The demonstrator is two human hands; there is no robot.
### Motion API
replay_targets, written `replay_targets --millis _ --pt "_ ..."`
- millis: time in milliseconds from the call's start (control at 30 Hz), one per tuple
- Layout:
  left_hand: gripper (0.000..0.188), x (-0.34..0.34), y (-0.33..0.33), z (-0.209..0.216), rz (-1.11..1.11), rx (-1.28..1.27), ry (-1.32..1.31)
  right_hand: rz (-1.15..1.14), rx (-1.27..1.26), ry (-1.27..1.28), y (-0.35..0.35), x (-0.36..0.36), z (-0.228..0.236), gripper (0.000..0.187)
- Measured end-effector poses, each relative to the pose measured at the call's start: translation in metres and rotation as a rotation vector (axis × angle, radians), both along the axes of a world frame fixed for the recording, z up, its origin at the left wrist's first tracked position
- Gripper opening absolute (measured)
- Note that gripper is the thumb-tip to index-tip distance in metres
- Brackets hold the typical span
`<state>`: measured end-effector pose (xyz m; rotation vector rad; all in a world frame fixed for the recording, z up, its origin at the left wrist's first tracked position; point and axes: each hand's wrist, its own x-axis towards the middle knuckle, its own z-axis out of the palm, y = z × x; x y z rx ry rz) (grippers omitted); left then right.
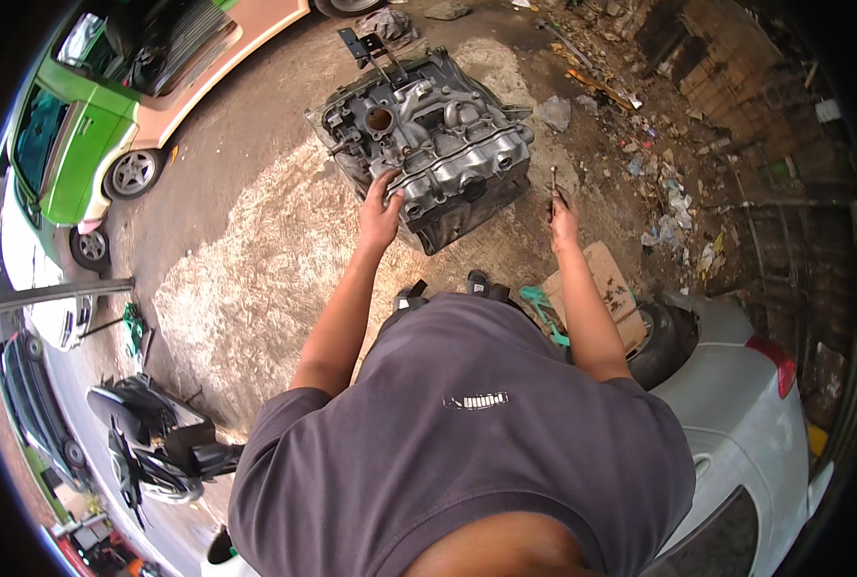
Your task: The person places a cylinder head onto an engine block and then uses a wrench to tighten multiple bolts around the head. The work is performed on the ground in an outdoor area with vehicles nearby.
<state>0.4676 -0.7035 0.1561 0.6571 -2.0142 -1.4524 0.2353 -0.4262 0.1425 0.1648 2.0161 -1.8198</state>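
At the far left, a green van point(80, 183) stood on the ground point(246, 231), with a dark motorbike point(154, 428) nearer the person, both well apart from the engine point(453, 144).

The left hand point(381, 213) reached forward to the engine's near left corner. Its grip was partly open, thumb set apart from the fingers, with the fingertips at the metal edge; how firmly they bore on it could not be told. Such a placing seemed suited to steadying the hand against something solid.

The engine sat on the ground in front of the person's feet, its ribbed metal cover facing them and its round opening toward the left. Its likely weight made the ground a sensible support, and there it lay within reach of both arms. A black bracket point(357, 45) stood up at its far side.

The right hand point(564, 223) was beside the engine, not touching it. Its grip was closed around a slim tool point(554, 179), whose rounded tip pointed up and away from the body. Held by its lower part, the tool probably kept its head free of the fingers.

Farther right lay cardboard point(597, 279), near a tyre point(661, 341) and a grey car point(736, 385), with rubbish point(679, 207) scattered beyond.
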Motion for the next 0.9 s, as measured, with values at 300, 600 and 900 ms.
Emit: replay_targets --millis 300,600,900 --pt "0.038 -0.013 0.003 0.001 -0.363 0.155 0.102 -0.244 -0.193 0.004 0.041 0.126 0.012 0.025" --pt "0.039 -0.059 0.090 -0.008 -0.765 0.304 0.049 -0.487 -0.063 -0.007 0.137 0.229 0.018 0.021" --pt "0.041 -0.101 0.183 -0.042 -1.028 0.260 -0.176 -0.820 0.011 -0.107 0.214 0.284 -0.015 0.022"
